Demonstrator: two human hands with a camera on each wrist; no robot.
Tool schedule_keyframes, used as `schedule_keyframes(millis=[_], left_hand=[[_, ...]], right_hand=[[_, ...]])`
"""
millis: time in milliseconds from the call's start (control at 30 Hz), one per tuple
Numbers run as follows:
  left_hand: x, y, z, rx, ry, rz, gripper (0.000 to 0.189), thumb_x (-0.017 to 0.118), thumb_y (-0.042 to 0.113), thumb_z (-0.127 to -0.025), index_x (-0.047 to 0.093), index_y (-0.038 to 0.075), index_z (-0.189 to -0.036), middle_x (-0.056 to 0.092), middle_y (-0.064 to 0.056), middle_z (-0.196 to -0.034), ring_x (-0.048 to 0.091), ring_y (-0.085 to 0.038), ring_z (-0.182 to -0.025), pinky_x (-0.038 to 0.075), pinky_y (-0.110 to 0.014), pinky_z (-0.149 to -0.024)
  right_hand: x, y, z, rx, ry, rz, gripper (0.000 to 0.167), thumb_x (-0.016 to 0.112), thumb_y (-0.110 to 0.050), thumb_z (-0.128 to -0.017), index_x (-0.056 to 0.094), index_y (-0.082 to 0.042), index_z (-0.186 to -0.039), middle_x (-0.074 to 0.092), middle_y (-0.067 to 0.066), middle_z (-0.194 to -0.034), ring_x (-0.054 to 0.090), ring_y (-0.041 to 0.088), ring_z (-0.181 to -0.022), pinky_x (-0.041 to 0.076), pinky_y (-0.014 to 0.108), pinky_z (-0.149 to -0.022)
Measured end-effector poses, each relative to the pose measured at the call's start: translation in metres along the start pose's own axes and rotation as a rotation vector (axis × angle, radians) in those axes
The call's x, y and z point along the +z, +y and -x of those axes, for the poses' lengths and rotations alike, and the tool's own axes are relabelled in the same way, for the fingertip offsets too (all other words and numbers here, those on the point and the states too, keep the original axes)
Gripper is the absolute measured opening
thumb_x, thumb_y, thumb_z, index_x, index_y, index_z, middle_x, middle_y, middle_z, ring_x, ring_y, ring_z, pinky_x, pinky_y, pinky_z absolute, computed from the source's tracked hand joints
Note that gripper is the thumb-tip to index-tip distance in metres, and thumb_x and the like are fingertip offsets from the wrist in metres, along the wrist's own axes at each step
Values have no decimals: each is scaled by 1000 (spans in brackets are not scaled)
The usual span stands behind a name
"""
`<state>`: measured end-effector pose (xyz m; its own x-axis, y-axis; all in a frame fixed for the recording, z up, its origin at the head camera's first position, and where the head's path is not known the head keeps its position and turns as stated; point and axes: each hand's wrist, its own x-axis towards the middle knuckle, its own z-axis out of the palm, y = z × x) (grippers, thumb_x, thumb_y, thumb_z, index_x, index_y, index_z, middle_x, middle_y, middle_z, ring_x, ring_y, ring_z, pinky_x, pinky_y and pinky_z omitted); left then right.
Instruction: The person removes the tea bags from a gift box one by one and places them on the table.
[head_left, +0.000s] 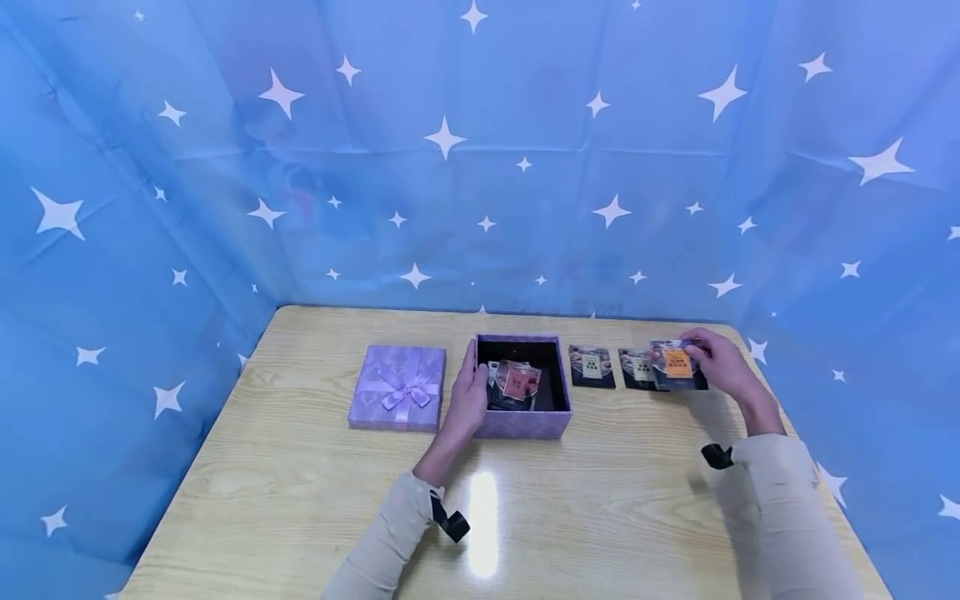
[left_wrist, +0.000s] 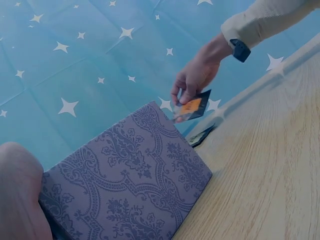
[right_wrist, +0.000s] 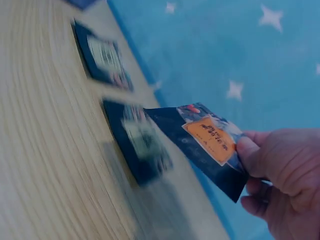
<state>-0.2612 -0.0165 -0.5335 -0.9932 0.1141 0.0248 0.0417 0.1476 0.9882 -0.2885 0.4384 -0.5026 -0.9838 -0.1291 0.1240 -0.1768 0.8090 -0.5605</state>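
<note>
My right hand [head_left: 722,365] pinches a dark packet with an orange label [head_left: 677,363] by its edge, thumb on the printed face. The packet is raised above the table, tilted, beside a dark packet with a pale green label [right_wrist: 142,142]. Another packet with a pale label [head_left: 592,367] lies to the left. At the centre, my left hand [head_left: 468,398] grips the left wall of an open purple box [head_left: 523,427], thumb at the rim. Inside the box lies a packet with a red label [head_left: 518,383] on top of other packets.
A purple patterned lid [head_left: 381,375] with a ribbon bow sits left of the box. The wooden table [head_left: 300,483] reaches back to a blue curtain [head_left: 525,192] with white stars, which also hangs along both sides.
</note>
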Motion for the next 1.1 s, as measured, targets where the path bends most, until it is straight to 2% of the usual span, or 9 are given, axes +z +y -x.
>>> schedule_keyframes(millis=[33,133,167,200,300,433,500,633,1100], left_hand=[[0,0,-1,-5,1,-4,60,32,29,-115,10,21,-170,15,-8,-174,50,-31,-137,36,-53,-120],[1,3,-2,-8,-8,-4,60,31,30,-115,9,23,-170,15,-8,-174,57,-37,-89,44,-54,-109],[1,4,-3,-8,-5,-7,60,31,30,-115,9,23,-170,15,-6,-174,58,-35,-101,41,-51,-113],[1,4,-4,-1,-3,-2,60,32,31,-115,9,23,-170,16,-7,-174,53,-37,-85,44,-53,-107],[-1,4,-6,4,-3,-13,60,32,28,-115,9,21,-170,15,-7,-174,56,-36,-123,33,-49,-120],[-3,3,-6,-1,1,-14,60,31,26,-115,9,20,-170,14,-5,-175,21,-29,-157,19,-47,-128],[-3,2,-4,0,-1,-8,60,32,28,-115,9,20,-170,14,-5,-174,41,-36,-146,24,-48,-126],[-3,0,-4,2,-12,5,60,31,28,-115,8,20,-170,12,-6,-175,45,-37,-139,26,-48,-125],[-2,1,-5,3,-4,2,59,31,23,-115,9,19,-170,13,-7,-175,20,-27,-158,16,-46,-128]], right_hand=[[-2,7,-1,7,-6,1,28,47,-10,-112,59,9,-128,63,23,-97,51,17,-72,42,31,-61],[-6,30,-3,22,0,11,26,48,-7,-111,60,10,-126,63,22,-92,48,13,-67,41,30,-59],[-7,37,-4,33,-4,6,26,47,-6,-111,59,10,-126,62,22,-92,48,13,-66,41,30,-58],[-7,43,-6,49,-4,-4,26,47,-6,-111,59,11,-127,62,23,-93,48,12,-67,41,29,-58],[-2,57,-9,101,-19,-14,28,47,-7,-111,59,12,-127,62,29,-104,54,16,-74,45,29,-62],[7,66,-13,168,-48,4,30,46,-10,-111,58,12,-128,59,36,-116,59,29,-86,48,36,-70],[11,69,-13,179,-45,15,27,47,-8,-110,57,12,-126,58,39,-117,59,37,-92,48,40,-74],[14,73,-11,187,-29,19,22,47,-3,-109,54,13,-124,58,41,-117,60,47,-98,49,47,-77],[12,68,-5,172,113,54,33,45,1,-107,47,19,-134,48,43,-118,48,57,-107,47,63,-80]])
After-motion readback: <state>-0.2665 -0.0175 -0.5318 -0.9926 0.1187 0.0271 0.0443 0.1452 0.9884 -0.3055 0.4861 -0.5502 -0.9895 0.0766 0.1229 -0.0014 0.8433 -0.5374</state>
